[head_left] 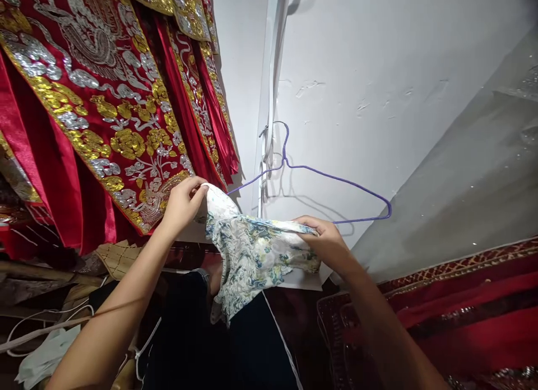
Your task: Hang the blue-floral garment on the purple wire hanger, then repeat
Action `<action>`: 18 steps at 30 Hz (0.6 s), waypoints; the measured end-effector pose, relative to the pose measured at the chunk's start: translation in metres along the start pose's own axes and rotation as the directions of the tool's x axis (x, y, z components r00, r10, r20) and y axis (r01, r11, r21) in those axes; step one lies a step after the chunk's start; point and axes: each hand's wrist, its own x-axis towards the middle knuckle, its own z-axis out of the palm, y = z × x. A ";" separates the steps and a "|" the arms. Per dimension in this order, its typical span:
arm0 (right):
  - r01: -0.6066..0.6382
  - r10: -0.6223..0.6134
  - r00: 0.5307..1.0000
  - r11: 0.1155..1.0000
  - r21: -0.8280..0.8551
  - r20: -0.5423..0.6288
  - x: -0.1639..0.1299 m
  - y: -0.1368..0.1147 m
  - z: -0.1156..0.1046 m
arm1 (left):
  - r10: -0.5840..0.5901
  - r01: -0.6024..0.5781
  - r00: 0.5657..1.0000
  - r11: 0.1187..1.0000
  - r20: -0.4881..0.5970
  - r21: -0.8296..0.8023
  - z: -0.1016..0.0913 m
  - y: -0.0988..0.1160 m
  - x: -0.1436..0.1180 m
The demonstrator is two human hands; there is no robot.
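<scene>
At the left hang red robes (105, 110), thick with gold and silver embroidery, their hems reaching down beside the left hand (182, 202). That hand's fingers are pinched together on one top corner of a floral cloth (252, 255), a pale garment printed in blue and green. The cloth stretches between both hands in front of a white wall (378, 87), its lower part drooping in loose folds over dark fabric (252, 345) below. It looks light, thin and limp, not slippery, so it would sag wherever unsupported; the top edge or shoulder seams seem the best places to hold it. The right hand (328, 241) grips the other end, fingers clamped on a bunched fold. Just behind and above it hangs a purple wire hanger (328, 177), apart from the cloth. More red fabric (462, 306) lies at the lower right.
</scene>
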 end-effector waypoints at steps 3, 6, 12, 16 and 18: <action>0.037 -0.037 0.999 0.999 0.022 0.023 -0.002 -0.003 0.015 | 0.009 -0.008 1.000 0.999 0.021 -0.046 0.006 0.020 0.007; 0.078 -0.080 0.997 0.996 0.051 0.024 -0.003 -0.005 0.034 | 0.078 -0.075 0.995 0.995 0.063 -0.060 0.021 0.047 0.015; 0.094 -0.098 0.995 0.991 0.098 0.030 -0.014 -0.006 0.033 | 0.193 -0.186 0.972 0.980 0.132 -0.064 0.034 0.055 0.018; 0.133 -0.131 0.912 0.991 -0.022 -0.388 -0.019 -0.001 0.003 | 0.240 -0.252 0.951 0.967 0.195 0.042 0.026 0.037 0.025; 0.119 -0.190 0.840 0.979 -0.168 -0.508 -0.012 0.004 -0.019 | 0.260 -0.281 0.941 0.957 0.218 0.072 0.024 0.033 0.030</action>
